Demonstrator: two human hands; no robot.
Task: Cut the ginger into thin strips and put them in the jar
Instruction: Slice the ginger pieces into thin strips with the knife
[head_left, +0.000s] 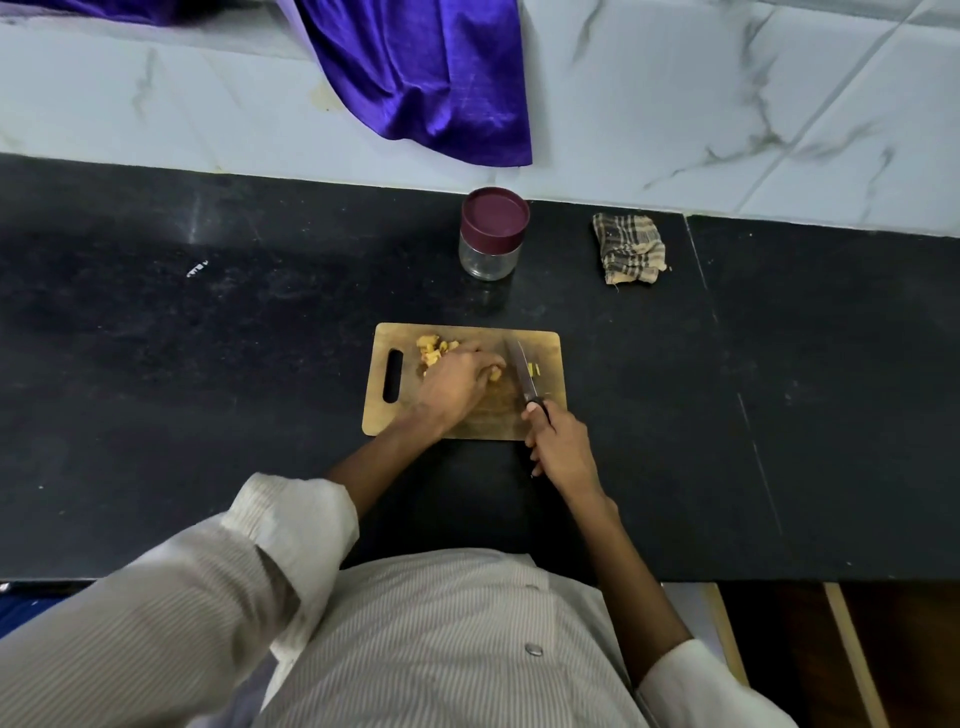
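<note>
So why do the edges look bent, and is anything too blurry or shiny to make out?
Head view: the wide lens bows the black counter at the frame's edges. The knife blade catches light. Small ginger pieces on the cutting board look soft, and the counter faintly mirrors the jar.

Cutting board (467, 415): stood mid-counter (208, 364), occupied by 2 hands, a knife (521, 371) and ginger pieces (434, 349). Beyond it, bare black strip up to the lidded jar (491, 236). Folded checked cloth (629, 248) lay right of the jar, a gap between them. Counter to left and right of board: open. Purple fabric (431, 78) hung down over the back ledge, behind the jar.
</note>
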